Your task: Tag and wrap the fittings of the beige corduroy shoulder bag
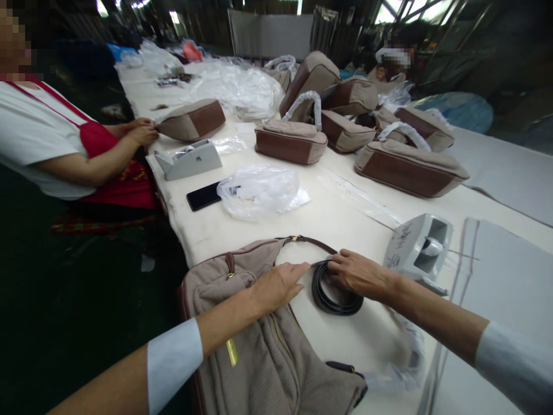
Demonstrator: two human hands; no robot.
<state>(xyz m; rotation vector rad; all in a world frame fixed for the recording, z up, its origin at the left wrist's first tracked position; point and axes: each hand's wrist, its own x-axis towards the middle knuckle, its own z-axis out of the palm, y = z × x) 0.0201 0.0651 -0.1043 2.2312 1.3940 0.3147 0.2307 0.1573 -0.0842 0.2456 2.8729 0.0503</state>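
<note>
- Spanning the view from near edge to far end, a long white worktable (345, 225) with a soft, matte covering stands in a dim workshop; bright windows show at the upper right.
- Finished handbags (410, 167), boxy, taupe fabric with brown panels and wrapped handles, crowd the far half; crumpled clear plastic (259, 190) lies mid-table.
- Beige ribbed-fabric bag (259, 346), soft and slumped, lies at the near edge, overhanging toward the person; gold zipper and brown trim visible.
- Seated co-worker (52, 138) at left, in white shirt and red apron, touches another bag.
- Two grey tape dispensers (417, 245), angular, hard-shelled; one at right, one farther left.
- Left hand (279, 285) rests flat and unclenched on the bag, grasping nothing.
- Right hand (358, 274) pinches the dark coiled strap (334, 300), a smooth leather-like ring lying on the table just beside the bag.
- Black phone (204, 196), flat, glossy.
</note>
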